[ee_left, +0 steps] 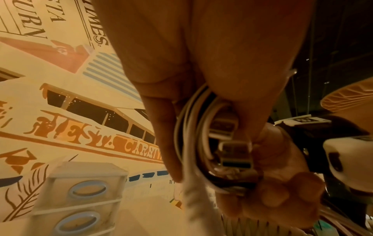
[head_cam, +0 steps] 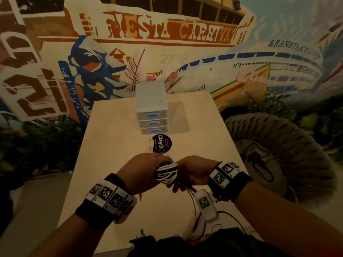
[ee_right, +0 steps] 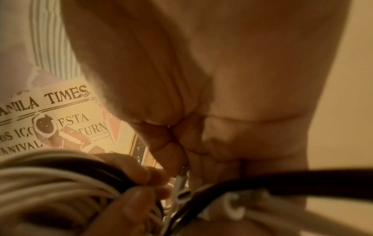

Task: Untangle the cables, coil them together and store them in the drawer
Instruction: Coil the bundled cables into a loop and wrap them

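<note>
A coil of black and white cables (head_cam: 167, 172) is held above the near half of the wooden table (head_cam: 115, 145). My left hand (head_cam: 143, 169) grips the coil (ee_left: 193, 135), fingers curled round the loops; USB plugs (ee_left: 236, 153) show inside the bundle. My right hand (head_cam: 193, 173) holds the coil's right side, its fingers pinching strands (ee_right: 181, 186) beside the white loops (ee_right: 50, 183). Loose cable ends (head_cam: 196, 216) trail down toward the table's near edge. The white three-drawer unit (head_cam: 151, 106) stands at the far middle, all drawers closed (ee_left: 80, 199).
A round dark sticker (head_cam: 161, 143) lies on the table just in front of the drawers. A woven rope chair (head_cam: 278, 151) stands to the right of the table. A painted mural wall (head_cam: 167, 34) rises behind. Dark cloth (head_cam: 167, 245) lies at the near edge.
</note>
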Tool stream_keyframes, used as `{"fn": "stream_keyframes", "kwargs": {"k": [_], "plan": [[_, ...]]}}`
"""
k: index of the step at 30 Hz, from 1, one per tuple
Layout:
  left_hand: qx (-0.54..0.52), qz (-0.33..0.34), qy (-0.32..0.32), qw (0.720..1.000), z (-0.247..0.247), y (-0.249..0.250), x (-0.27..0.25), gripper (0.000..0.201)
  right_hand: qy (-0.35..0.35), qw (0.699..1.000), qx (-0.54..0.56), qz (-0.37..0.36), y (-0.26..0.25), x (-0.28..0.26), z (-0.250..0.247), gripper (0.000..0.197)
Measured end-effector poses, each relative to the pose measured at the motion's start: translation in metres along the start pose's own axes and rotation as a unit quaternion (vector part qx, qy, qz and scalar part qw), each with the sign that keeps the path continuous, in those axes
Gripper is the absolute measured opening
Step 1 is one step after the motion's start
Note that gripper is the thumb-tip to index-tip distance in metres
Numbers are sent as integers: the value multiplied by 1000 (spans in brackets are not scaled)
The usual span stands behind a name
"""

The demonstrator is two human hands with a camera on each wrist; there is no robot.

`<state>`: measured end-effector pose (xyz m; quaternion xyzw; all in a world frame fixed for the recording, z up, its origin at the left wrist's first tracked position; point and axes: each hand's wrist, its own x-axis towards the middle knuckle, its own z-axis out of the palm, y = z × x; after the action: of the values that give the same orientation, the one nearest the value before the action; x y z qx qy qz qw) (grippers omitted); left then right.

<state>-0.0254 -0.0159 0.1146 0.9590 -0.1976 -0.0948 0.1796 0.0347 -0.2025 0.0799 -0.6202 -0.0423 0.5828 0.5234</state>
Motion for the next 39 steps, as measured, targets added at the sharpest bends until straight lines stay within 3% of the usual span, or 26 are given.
{"fn": "stream_keyframes", "kwargs": {"k": [8,13,17,20,23,25,28,33,39], "plan": [[94,-16,-31,995,12,0,6,23,27,997,66,10,-2,10,-4,39],[121,-5,-13,993,22,3,9,38,-35,997,66,17,2,12,-20,99],[107,-1,4,994,27,2,9,53,-67,997,21,-14,4,12,-24,101],[106,5,-12,994,35,1,9,55,-63,998,2,-16,0,10,-26,94],[99,11,-3,995,45,-6,10,68,-28,998,-49,-15,-7,8,-21,59],[112,-4,-7,994,48,-5,13,63,-22,997,-71,-13,-9,8,-18,41],[134,-38,-19,990,53,0,15,53,-8,988,-152,-11,-12,12,-12,42],[173,-73,-35,982,51,7,15,38,51,930,-365,-4,-14,18,2,35],[185,-90,-47,977,44,9,13,20,88,925,-368,26,-10,26,16,27]]}}
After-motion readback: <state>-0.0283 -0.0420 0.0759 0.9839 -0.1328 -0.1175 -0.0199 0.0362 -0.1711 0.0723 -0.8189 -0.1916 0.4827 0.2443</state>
